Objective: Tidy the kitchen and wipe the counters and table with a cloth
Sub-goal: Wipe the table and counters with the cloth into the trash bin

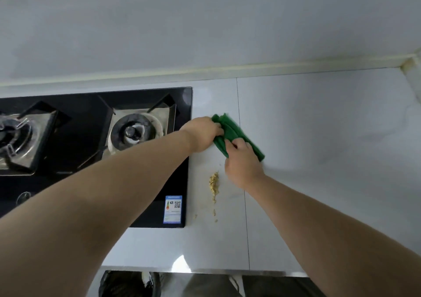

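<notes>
A folded green cloth (237,130) lies on the pale counter (319,125) just right of the hob. My left hand (201,133) grips its upper left end. My right hand (242,163) holds its lower part, fingers curled into the folds. A small heap of yellowish crumbs (214,184) lies on the counter just below the hands, with a few scattered bits nearer the front edge.
A black glass gas hob (91,178) with two burners fills the left, a label stuck at its front right corner. A grey wall rises behind the counter. A dark bin (127,284) stands below the front edge of the counter.
</notes>
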Available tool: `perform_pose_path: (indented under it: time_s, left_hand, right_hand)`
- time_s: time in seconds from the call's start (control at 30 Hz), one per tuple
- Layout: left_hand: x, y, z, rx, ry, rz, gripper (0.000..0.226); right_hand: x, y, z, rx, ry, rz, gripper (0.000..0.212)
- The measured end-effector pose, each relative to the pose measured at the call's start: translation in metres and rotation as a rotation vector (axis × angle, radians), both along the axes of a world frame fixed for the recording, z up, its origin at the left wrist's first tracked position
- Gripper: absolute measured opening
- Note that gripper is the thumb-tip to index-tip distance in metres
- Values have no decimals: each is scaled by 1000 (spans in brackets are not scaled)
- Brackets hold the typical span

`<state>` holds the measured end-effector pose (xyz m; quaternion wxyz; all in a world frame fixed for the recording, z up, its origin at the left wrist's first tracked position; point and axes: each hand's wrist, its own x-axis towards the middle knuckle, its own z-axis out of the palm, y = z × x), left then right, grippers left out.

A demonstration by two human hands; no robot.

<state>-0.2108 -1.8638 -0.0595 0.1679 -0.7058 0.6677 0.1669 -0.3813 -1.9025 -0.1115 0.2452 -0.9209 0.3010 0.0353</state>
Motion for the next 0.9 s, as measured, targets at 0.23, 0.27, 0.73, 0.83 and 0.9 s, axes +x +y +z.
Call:
perform_pose_path:
  time_s: [0.23,0.27,0.73,0.83,0.9]
  left_hand:
    - [-7,7,0,79,-36,214,34]
    - [-9,10,2,90,-39,243,33]
    - [-61,65,4,163,-33,565,23]
    - [-66,76,5,160,-1,540,21]
    - [-70,87,3,169,4,497,23]
  right_hand:
    - [19,-37,6,73,97,237,57]
    - [20,-39,6,99,101,262,56]
    - [16,-20,18,262,179,472,50]
    - [3,-5,19,267,183,450,47]
    - [-7,9,18,275,186,417,48]
